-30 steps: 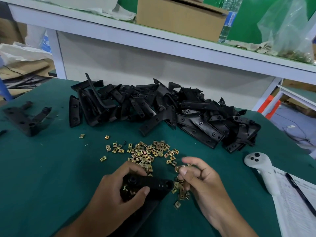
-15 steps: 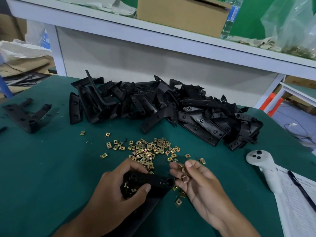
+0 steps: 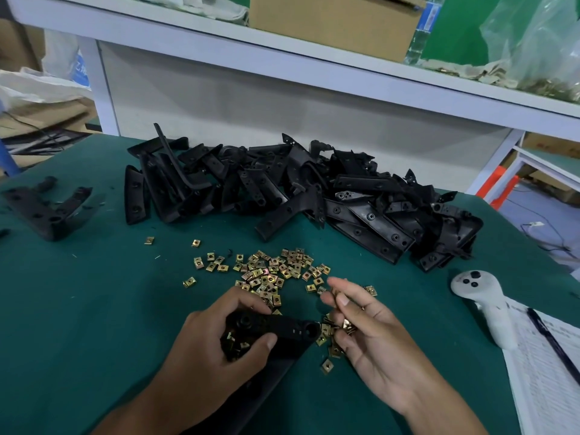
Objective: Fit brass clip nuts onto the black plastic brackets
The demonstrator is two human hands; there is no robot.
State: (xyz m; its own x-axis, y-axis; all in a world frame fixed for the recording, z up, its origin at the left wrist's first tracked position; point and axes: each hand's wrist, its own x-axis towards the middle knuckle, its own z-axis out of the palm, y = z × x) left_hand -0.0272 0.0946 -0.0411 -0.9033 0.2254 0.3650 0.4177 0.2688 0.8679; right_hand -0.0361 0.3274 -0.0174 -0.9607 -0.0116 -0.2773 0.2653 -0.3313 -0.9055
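Left hand clamps black plastic bracket, long axis toward 3 o'clock, where right hand, nearer, loosely cups small brass clip nuts beside its end.

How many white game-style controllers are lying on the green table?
1. The white controller lies on the table at the right, beside the papers. Others could be hidden behind the bracket pile.

A green worktop stands against a pale wall panel. Above the panel, a white shelf carries a cardboard box and a plastic bag; right of the panel, another white frame.
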